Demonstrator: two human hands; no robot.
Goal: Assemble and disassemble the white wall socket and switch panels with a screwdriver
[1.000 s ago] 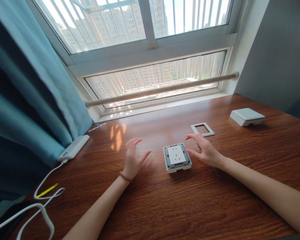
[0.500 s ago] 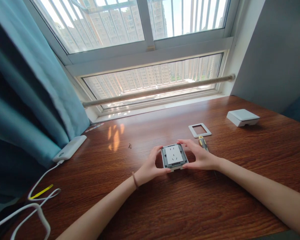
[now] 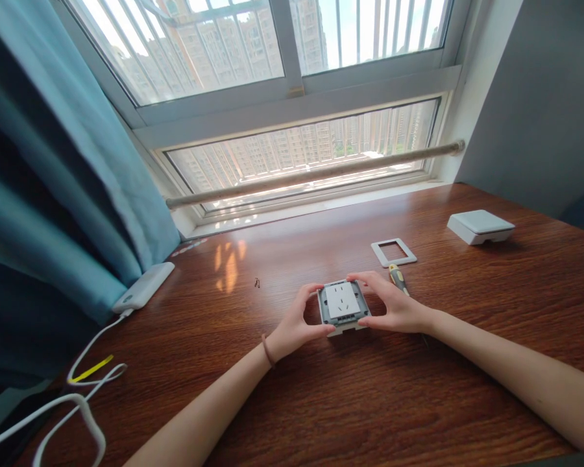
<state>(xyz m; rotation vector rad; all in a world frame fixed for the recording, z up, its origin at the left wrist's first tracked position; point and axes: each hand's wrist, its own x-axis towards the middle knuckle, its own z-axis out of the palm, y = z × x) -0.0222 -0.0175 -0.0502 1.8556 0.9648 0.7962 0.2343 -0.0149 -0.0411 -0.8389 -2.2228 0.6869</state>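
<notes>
A wall socket [image 3: 343,300] with a white face and grey frame sits on a white mounting box at the middle of the table, face up. My left hand [image 3: 299,320] grips its left side, thumb at the near corner and fingers at the far one. On the opposite side my right hand [image 3: 389,303] holds it the same way. Behind my right hand lies a screwdriver [image 3: 398,279] with a yellow and grey handle, its shaft partly hidden by the hand. Farther back is a white square cover frame [image 3: 394,252]. Small screws [image 3: 257,283] lie to the left.
Another white box with a cover [image 3: 481,227] stands at the back right of the brown table [image 3: 282,402]. On the left are a white power strip [image 3: 143,287], its looping cable [image 3: 85,405] with a yellow tie [image 3: 92,368], and a blue curtain [image 3: 121,194]. A window runs behind.
The whole view has shifted slightly, with things appearing a little farther right. Both hands keep their hold on the socket, which looks slightly more level on its box.
</notes>
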